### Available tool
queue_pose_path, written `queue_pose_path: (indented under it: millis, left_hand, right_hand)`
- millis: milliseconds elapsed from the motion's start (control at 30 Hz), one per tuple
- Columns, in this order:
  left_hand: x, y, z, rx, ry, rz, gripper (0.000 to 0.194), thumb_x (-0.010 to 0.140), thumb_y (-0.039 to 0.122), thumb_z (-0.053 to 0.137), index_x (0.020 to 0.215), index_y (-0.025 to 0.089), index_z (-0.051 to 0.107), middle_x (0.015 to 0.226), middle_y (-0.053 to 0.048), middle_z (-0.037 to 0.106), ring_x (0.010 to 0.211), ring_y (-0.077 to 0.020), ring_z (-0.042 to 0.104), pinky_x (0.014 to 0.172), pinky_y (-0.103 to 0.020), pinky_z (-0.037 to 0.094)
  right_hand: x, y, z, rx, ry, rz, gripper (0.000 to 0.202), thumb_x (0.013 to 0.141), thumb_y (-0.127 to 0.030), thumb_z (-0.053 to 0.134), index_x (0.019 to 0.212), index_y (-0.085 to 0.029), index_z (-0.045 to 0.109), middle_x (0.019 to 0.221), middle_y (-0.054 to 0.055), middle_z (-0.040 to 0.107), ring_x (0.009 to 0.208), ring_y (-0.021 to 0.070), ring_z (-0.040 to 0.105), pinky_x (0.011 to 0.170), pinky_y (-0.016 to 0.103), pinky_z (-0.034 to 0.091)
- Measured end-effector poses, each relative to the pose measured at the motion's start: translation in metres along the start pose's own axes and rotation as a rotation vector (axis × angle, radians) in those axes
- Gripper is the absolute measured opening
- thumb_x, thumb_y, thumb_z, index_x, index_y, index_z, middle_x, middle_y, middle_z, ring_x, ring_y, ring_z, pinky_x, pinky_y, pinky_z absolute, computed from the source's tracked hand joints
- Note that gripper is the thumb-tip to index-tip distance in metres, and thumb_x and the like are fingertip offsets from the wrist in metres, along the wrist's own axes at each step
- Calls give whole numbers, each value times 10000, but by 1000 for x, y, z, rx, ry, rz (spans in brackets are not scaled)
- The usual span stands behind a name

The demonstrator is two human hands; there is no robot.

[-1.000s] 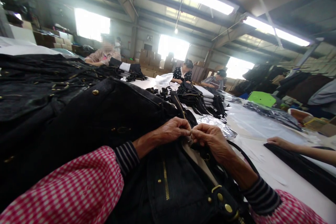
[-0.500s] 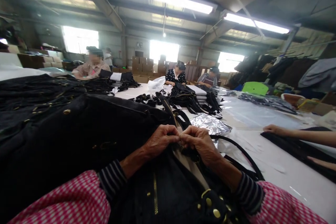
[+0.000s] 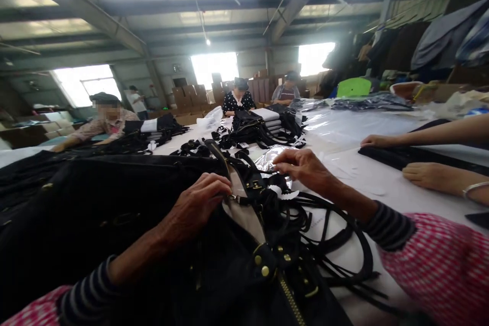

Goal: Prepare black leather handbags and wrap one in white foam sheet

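Observation:
A black bag (image 3: 214, 260) with brass-coloured zips and studs lies in front of me, its zipped opening parted over a beige lining (image 3: 242, 211). My left hand (image 3: 200, 198) is closed at the edge of that opening, beside a short black strap with a small metal clip (image 3: 237, 198). To the right, my right hand (image 3: 305, 167) is raised over a tangle of black straps (image 3: 324, 224). Its thumb and fingers are pinched together; whatever they hold, if anything, I cannot make out. A torn white scrap (image 3: 284, 192) lies below it.
More black bags (image 3: 76, 183) are heaped at the left. Crumpled silver foil (image 3: 269, 157) sits behind my right hand. At the right, another person's hands (image 3: 382, 141) rest on black fabric. Stacked black bags (image 3: 263, 125) and several people are farther back at the white table (image 3: 344, 158).
My hands have come apart from where they met at the bag's opening. The right one has lifted away over the straps; the left stays at the opening. The view has turned.

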State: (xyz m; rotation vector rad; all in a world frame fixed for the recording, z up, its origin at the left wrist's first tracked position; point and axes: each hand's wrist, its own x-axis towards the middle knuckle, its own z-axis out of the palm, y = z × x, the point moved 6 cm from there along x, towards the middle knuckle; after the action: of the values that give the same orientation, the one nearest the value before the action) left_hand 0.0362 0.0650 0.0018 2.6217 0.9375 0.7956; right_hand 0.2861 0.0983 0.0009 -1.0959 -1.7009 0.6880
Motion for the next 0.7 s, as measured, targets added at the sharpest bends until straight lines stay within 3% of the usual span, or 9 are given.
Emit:
queue_pose_path:
  millis: [100, 200, 267, 333, 433, 600, 700]
  left_hand:
    - [-16, 34, 12, 158, -310, 116, 405, 896, -5, 402, 1127, 256, 607, 1165, -19, 656, 1099, -185, 541, 972, -322, 437]
    - [-24, 46, 24, 321, -486, 97, 413, 805, -9, 473, 1115, 243, 579, 1127, -25, 640, 1019, -197, 544, 892, -310, 443]
    - [-23, 45, 24, 452, -492, 74, 379, 768, 0, 497, 1061, 228, 571, 1083, -31, 630, 987, -206, 531, 847, -314, 433]
    - [-18, 43, 18, 571, -475, 73, 307, 735, 9, 517, 959, 213, 561, 1034, -35, 616, 966, -213, 512, 799, -320, 412]
    - [-8, 48, -3, 662, -406, 93, 155, 776, 41, 531, 806, 193, 518, 956, -39, 589, 917, -210, 488, 748, -329, 375]
    - [0, 68, -39, 602, -305, 128, 212, 923, 75, 458, 743, 184, 485, 877, -46, 547, 862, -193, 451, 734, -315, 369]
    - [-2, 71, -44, 553, -337, 148, 231, 926, 31, 433, 759, 182, 487, 901, -47, 552, 879, -187, 452, 736, -304, 376]
  right_hand:
    - [-16, 15, -11, -174, -166, 9, 187, 801, -236, 649, 934, -165, 759, 918, 57, 726, 840, 204, 634, 750, 323, 474]
    - [-32, 17, 13, -356, -350, -141, 400, 778, -140, 620, 1162, -199, 716, 1133, 70, 693, 1067, 249, 591, 918, 367, 449]
    - [-37, 14, 30, -525, -389, -263, 529, 762, -57, 562, 1259, -211, 661, 1184, 75, 667, 1127, 261, 546, 970, 388, 416]
    - [-37, 13, 40, -665, -383, -321, 537, 759, -3, 503, 1234, -203, 654, 1146, 82, 671, 1114, 260, 540, 964, 384, 405]
    - [-30, 9, 35, -750, -349, -366, 449, 756, 7, 487, 1120, -191, 659, 1094, 91, 678, 1126, 265, 544, 923, 353, 393]
    - [-5, -18, 5, -819, -264, -274, 301, 825, -166, 557, 1111, -177, 649, 908, 86, 699, 849, 244, 634, 725, 312, 369]
    - [15, -51, 21, -861, -333, -280, 267, 790, -331, 658, 1017, -198, 704, 859, 84, 714, 816, 261, 653, 668, 304, 352]
